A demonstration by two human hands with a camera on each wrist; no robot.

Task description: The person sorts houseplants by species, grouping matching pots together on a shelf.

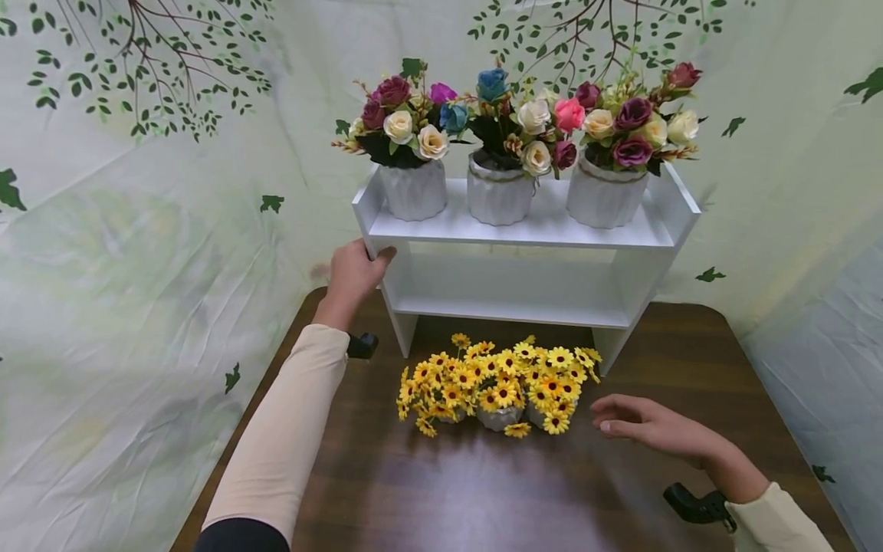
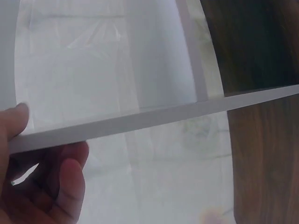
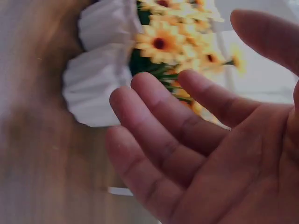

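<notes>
My left hand (image 1: 352, 274) holds the left side panel of a white two-tier shelf (image 1: 510, 287). In the left wrist view the thumb lies on one side of the panel (image 2: 117, 125) and the curled fingers on the other. My right hand (image 1: 651, 427) hovers right of the yellow daisy-like flowers (image 1: 500, 379), fingers loosely extended and holding nothing. These flowers stand in small white pots (image 1: 500, 418) in front of the shelf. The right wrist view shows two ribbed white pots (image 3: 96, 86) beyond the open palm (image 3: 233, 158).
Along the top tier stand three white pots of artificial roses: a left pot (image 1: 414, 192), a middle pot (image 1: 500, 198) and a right pot (image 1: 607, 195). Under everything is a dark brown wooden table (image 1: 441, 491). Leaf-printed curtains (image 1: 172, 230) surround it at the back and sides.
</notes>
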